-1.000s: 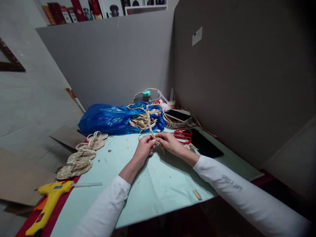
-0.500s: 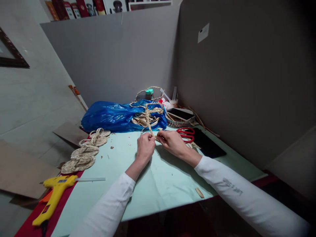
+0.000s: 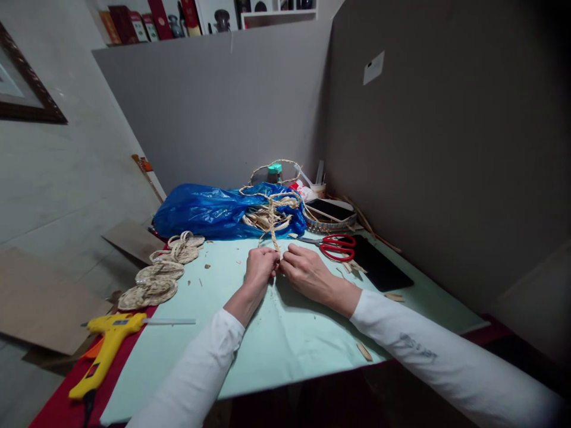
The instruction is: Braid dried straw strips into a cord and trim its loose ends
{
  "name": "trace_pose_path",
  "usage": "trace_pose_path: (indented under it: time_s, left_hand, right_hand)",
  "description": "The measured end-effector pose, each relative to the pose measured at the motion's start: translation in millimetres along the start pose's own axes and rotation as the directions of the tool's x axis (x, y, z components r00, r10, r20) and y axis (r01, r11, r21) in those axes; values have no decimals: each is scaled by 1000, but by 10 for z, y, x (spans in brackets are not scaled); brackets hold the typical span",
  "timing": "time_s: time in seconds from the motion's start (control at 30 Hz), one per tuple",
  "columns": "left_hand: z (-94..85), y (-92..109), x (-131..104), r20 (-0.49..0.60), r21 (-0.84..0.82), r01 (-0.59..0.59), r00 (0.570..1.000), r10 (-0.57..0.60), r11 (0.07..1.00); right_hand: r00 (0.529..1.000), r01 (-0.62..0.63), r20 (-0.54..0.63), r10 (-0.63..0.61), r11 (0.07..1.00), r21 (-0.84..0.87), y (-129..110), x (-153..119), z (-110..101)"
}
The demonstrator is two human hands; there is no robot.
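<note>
A braided straw cord (image 3: pixel 272 220) runs from the blue plastic bag (image 3: pixel 196 208) toward me, and its near end disappears between my hands. My left hand (image 3: pixel 260 267) is closed, pinching the cord's end from the left. Close against it, my right hand (image 3: pixel 306 270) is closed with curled fingers at the same end; the fingertips hide the strands there. Loose dry straw (image 3: pixel 265 219) spills from the bag's mouth behind the cord. Red-handled scissors (image 3: pixel 336 246) lie just beyond my right hand, beside a few cut straw strips (image 3: pixel 353 266).
Several coiled straw pieces (image 3: pixel 149 293) line the table's left edge, with a yellow glue gun (image 3: pixel 109 345) nearer me. A dark flat slab (image 3: pixel 379 264) lies to the right. Behind it, a round basket (image 3: pixel 330 224) bears a phone (image 3: pixel 331 209). Grey panels (image 3: pixel 214 113) wall the back and right.
My right hand has turned and drawn closer to my left hand at the cord's end, uncovering more of the scissors. The whole view has shifted slightly.
</note>
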State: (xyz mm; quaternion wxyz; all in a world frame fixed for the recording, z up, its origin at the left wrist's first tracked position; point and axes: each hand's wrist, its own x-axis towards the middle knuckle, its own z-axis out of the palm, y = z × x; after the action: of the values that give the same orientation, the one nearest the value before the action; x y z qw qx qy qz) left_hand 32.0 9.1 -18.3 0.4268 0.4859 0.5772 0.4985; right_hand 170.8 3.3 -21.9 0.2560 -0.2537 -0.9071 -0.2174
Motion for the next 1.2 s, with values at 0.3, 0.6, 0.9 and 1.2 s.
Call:
trace_pose_path:
  time_s: [0.3,0.6,0.9,1.2]
  left_hand:
    - [-31,81,6,100,-119,-13,995,25,993]
    - [129,50,-51,190,-21,-174,966,174,985]
    - [154,60,-103,159,68,-276,952,263,959]
    - [42,68,-26,44,28,-229,973,228,973]
  right_hand:
    - [933,-349,53,356,860,371,18,31,-92]
    - [673,-492,371,640,13,870,352,45,20]
    - [501,-462,489,714,-258,849,370,67,254]
    - [780,-453,524,341,-270,850,276,18,-2]
